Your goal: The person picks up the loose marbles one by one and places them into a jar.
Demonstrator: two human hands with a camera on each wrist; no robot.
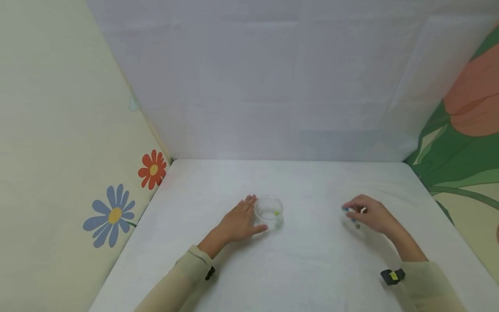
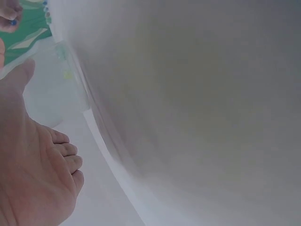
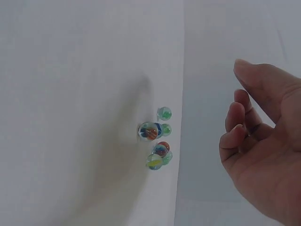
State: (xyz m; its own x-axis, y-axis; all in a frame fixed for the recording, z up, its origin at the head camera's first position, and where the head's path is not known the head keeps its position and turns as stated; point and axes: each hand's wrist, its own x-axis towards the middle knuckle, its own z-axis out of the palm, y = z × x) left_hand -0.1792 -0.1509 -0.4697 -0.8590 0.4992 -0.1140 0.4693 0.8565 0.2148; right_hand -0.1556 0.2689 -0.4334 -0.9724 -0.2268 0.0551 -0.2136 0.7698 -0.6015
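My left hand lies at the left side of a clear round plastic container, fingers straight and thumb along its near side. Inside the container, a yellow-green marble shows through the wall, with a pale green one lower down. On the right of the table, my right hand pinches a blue marble between thumb and fingertips. Several glass marbles lie clustered on the table beneath that hand, some clear with green, one with a yellow swirl, others blue and orange.
A white cloth covers the table, and a white sheet hangs behind it. Walls painted with flowers stand on both sides. Each wrist wears a dark strap.
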